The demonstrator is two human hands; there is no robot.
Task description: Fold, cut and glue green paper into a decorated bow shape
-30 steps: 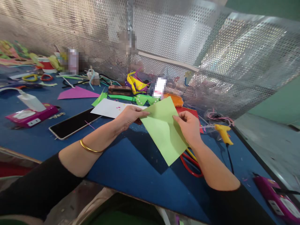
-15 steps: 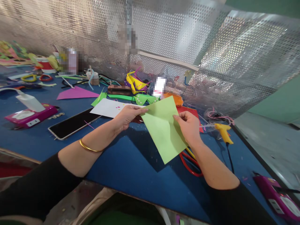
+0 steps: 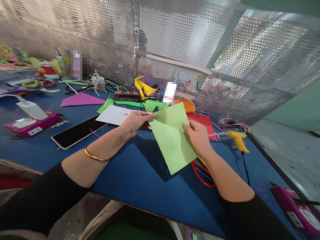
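A flat sheet of light green paper (image 3: 172, 143) is held up above the blue table, tilted, its lowest corner toward me. My left hand (image 3: 136, 123) pinches its upper left corner between thumb and fingers. On the opposite edge, my right hand (image 3: 198, 135) grips the sheet, thumb on the front face; the other fingers are partly hidden behind it. White paper (image 3: 113, 115) with small pink dots lies behind my left hand. Red paper (image 3: 203, 123) shows beyond my right hand. Beneath the sheet, red and yellow looped handles (image 3: 203, 176) stick out, perhaps of scissors.
A yellow glue gun (image 3: 238, 140) lies at right. Magenta power strips (image 3: 35, 125) (image 3: 295, 210) sit at both sides. A phone (image 3: 77, 133) lies left of centre. Cut paper crowns (image 3: 145, 88) and green paper glasses (image 3: 152, 105) stand near the perforated metal screen (image 3: 180, 43).
The green sheet has shifted slightly left, and my right hand has moved left with it. More of the red paper shows now. Both hands keep their hold.
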